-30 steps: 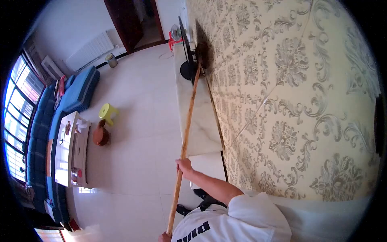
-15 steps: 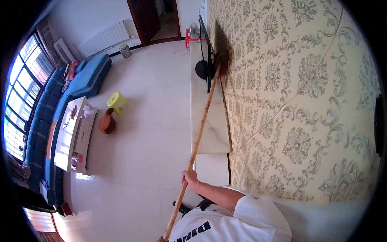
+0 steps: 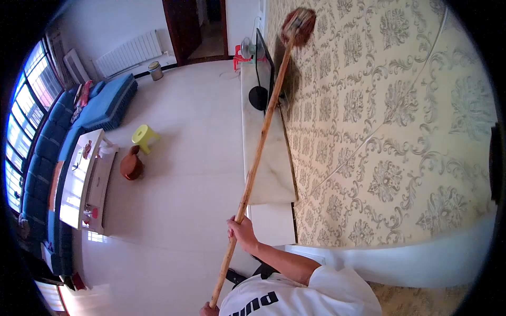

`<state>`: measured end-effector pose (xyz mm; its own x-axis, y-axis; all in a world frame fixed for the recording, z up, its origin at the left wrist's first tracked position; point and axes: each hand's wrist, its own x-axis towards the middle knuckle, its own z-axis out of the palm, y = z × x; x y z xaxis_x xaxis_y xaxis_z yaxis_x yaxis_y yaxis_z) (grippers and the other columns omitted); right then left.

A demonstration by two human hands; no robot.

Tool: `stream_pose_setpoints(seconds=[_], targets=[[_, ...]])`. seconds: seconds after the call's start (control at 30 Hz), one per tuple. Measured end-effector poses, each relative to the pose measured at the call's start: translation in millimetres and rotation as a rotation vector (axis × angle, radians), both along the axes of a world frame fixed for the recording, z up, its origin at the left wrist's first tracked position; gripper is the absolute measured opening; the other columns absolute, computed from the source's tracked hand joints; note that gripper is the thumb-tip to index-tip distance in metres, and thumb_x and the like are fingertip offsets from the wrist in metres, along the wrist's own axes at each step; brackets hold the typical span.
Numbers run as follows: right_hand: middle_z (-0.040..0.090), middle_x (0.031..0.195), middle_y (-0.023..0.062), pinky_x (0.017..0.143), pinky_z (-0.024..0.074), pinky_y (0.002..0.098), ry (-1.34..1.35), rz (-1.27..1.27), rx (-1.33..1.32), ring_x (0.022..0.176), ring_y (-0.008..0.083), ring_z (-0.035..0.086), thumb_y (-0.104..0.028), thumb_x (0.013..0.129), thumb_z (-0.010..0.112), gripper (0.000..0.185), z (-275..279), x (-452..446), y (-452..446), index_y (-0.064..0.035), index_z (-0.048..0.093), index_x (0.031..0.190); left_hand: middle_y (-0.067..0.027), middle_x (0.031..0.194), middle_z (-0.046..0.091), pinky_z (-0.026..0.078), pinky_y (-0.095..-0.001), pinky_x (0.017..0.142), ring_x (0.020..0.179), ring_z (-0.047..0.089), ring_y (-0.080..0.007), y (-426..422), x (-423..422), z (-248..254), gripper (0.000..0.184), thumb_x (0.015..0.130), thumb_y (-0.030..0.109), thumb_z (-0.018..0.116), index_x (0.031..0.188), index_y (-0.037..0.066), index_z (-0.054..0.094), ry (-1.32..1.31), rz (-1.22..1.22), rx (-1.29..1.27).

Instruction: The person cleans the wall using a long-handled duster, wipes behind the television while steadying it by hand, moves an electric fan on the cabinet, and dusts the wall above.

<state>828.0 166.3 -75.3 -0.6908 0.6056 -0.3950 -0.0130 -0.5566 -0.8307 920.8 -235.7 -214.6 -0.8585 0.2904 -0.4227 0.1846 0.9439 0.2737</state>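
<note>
A long wooden pole (image 3: 261,139) slants up from the bottom edge to a shaggy reddish-brown head (image 3: 299,26); whether this is a mop or a broom I cannot tell. The head is against or close to the patterned wall (image 3: 379,105), above a thin dark screen (image 3: 266,63) seen edge-on. My right hand (image 3: 242,234) is closed around the pole's lower part. Near the pole's bottom end my left hand (image 3: 209,309) grips it too, partly cut off by the frame. The pole passes over a marble-topped cabinet (image 3: 269,174).
Behind the screen are a fan (image 3: 247,48) and a red stool (image 3: 239,57). To the left stand a yellow stool (image 3: 143,137), a brown rounded object (image 3: 132,164), a white coffee table (image 3: 79,184) and a blue sofa (image 3: 47,158). A bin (image 3: 155,70) sits near the radiator (image 3: 129,52).
The pole's head has moved up and slightly right in view, from behind the screen to higher along the wall. Both hands keep their hold, and the view has shifted slightly.
</note>
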Motion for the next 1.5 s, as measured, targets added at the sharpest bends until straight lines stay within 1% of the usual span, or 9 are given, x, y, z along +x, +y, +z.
stream_pose_setpoints(seconds=[0.1,0.23,0.4,0.47,0.9,1.03,1.17,1.3,1.5], targets=[[0.043,0.053,0.0010,0.043,0.0412,0.0276,0.175,0.032,-0.031,0.043,0.0116,0.045,-0.011,0.086,0.056,0.017,36,-20,1,-0.0064,0.043,0.076,-0.0191,0.057,0.057,0.043,-0.0443,0.045,0.051,0.056,-0.0358,32,-34,11,0.030,0.075,0.033,0.062,0.075,0.004,0.061,0.169,-0.031,0.067],[0.039,0.049,-0.0008,0.035,0.0334,0.0251,0.176,-0.051,0.086,0.037,0.0096,0.039,-0.018,0.089,0.054,0.022,90,-52,12,-0.0076,0.043,0.072,-0.0165,0.073,0.064,0.050,-0.0454,0.067,0.073,0.063,-0.0347,87,-92,15,0.045,0.075,0.051,0.058,0.080,0.006,0.060,-0.068,-0.189,-0.088],[0.038,0.049,-0.0034,0.031,0.0278,0.0220,0.151,-0.243,0.277,0.036,0.0057,0.035,-0.014,0.084,0.061,0.020,143,-78,53,-0.0089,0.044,0.074,-0.0165,0.071,0.064,0.050,-0.0449,0.065,0.070,0.063,-0.0346,158,-147,93,0.056,0.073,0.060,0.058,0.085,0.005,0.059,-0.054,-0.512,0.004],[0.039,0.050,-0.0033,0.032,0.0277,0.0218,0.198,-0.250,0.386,0.036,0.0058,0.035,-0.013,0.085,0.060,0.019,153,-70,74,-0.0078,0.044,0.075,-0.0149,0.062,0.062,0.049,-0.0445,0.061,0.065,0.062,-0.0345,171,-165,97,0.054,0.075,0.058,0.058,0.082,0.004,0.058,-0.003,-0.510,0.319],[0.044,0.050,-0.0009,0.029,0.0284,0.0229,0.100,-0.271,0.438,0.035,0.0059,0.039,-0.007,0.083,0.060,0.019,137,-68,146,-0.0057,0.046,0.071,-0.0130,0.049,0.052,0.040,-0.0362,0.041,0.044,0.051,-0.0313,314,-279,232,0.029,0.077,0.027,0.068,0.069,0.003,0.052,0.216,-0.626,0.667],[0.044,0.050,-0.0016,0.031,0.0295,0.0230,0.142,-0.313,0.569,0.035,0.0052,0.039,-0.007,0.083,0.060,0.019,152,-87,198,-0.0049,0.047,0.071,-0.0129,0.046,0.044,0.034,-0.0288,0.039,0.039,0.039,-0.0139,345,-320,240,0.026,0.078,0.019,0.068,0.070,-0.001,0.054,0.236,-0.574,0.776],[0.047,0.053,-0.0009,0.036,0.0326,0.0242,0.054,-0.388,0.783,0.039,0.0062,0.041,-0.011,0.082,0.063,0.018,164,-96,241,-0.0037,0.050,0.071,-0.0115,0.046,0.039,0.029,-0.0270,0.039,0.042,0.033,-0.0095,401,-329,250,0.027,0.079,0.020,0.066,0.069,-0.001,0.053,0.224,-0.592,0.883],[0.050,0.057,0.0012,0.046,0.0377,0.0276,-0.064,-0.389,0.850,0.050,0.0099,0.046,-0.016,0.079,0.065,0.019,185,-80,243,-0.0032,0.052,0.072,-0.0027,0.045,0.031,0.025,-0.0281,0.039,0.045,0.028,-0.0083,459,-348,257,0.034,0.084,0.026,0.062,0.067,0.000,0.047,0.070,-0.683,0.871],[0.052,0.061,0.0028,0.053,0.0422,0.0301,-0.329,-0.359,0.704,0.057,0.0115,0.049,-0.018,0.076,0.068,0.021,126,-64,187,-0.0034,0.052,0.073,0.0010,0.064,0.046,0.042,-0.0237,0.052,0.057,0.041,-0.0064,535,-362,284,0.038,0.091,0.036,0.053,0.079,0.000,0.050,-0.525,-0.652,1.195]])
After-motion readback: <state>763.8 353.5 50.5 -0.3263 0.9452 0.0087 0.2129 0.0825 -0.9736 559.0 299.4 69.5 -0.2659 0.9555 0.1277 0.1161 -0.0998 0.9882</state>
